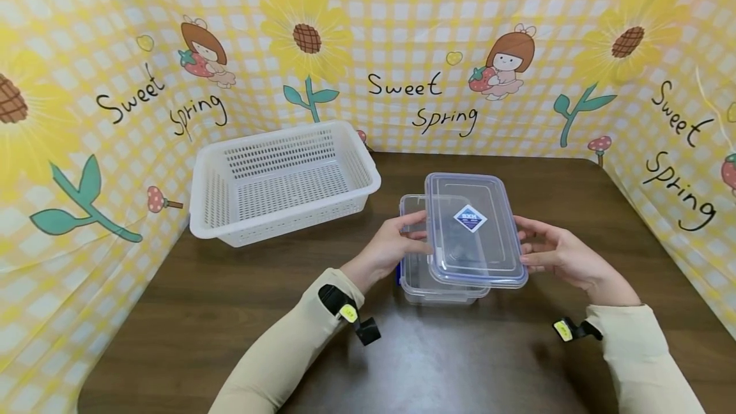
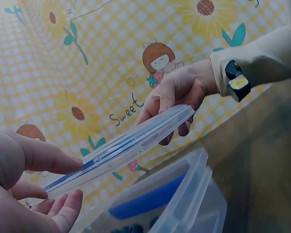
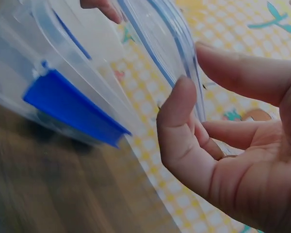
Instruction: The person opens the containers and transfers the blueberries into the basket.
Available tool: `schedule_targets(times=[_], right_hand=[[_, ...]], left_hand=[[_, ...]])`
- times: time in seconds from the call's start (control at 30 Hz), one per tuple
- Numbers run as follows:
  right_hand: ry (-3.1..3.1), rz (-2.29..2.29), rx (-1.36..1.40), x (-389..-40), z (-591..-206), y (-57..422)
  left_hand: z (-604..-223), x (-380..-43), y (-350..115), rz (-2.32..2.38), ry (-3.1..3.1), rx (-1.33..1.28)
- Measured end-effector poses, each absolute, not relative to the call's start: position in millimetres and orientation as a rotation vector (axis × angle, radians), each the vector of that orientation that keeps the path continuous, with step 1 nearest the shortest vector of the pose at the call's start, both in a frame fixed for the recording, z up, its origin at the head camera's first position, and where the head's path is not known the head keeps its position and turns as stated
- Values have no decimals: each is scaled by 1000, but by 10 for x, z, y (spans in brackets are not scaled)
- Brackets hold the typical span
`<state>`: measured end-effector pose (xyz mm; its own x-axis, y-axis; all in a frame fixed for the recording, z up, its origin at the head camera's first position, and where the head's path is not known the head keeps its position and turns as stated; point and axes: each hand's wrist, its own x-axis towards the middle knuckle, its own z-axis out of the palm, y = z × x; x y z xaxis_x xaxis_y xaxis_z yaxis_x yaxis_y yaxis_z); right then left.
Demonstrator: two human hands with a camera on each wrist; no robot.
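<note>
A clear rectangular lid (image 1: pixel 485 251) with a blue-tinted rim and a blue-and-white diamond label is held above a clear plastic container (image 1: pixel 416 283). My left hand (image 1: pixel 391 245) pinches the lid's left edge between thumb and fingers. On the opposite edge, my right hand (image 1: pixel 549 251) grips the rim, thumb on one face and fingers on the other. The lid sits tilted and shifted to the right of the container, as the left wrist view shows a gap under it. A blue side latch (image 3: pixel 72 107) hangs on the container's wall, which stands on the table.
A white perforated basket (image 1: pixel 232 240) stands at the back left of the dark wooden table (image 1: pixel 276 299). Yellow checked cloth (image 1: pixel 402 30) with flowers and lettering encloses the back and sides. Black straps with small devices sit on both wrists.
</note>
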<state>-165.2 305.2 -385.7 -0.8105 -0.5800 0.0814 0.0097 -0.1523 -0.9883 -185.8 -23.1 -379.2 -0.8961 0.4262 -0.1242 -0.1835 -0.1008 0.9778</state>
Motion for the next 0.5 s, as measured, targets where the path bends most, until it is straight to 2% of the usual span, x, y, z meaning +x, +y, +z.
schedule_targets(times=[0.5], right_hand=[[1613,-2017,-769,-1602,-3926,3850]], left_hand=[[-3844,-1833,489,2102,1511,233]])
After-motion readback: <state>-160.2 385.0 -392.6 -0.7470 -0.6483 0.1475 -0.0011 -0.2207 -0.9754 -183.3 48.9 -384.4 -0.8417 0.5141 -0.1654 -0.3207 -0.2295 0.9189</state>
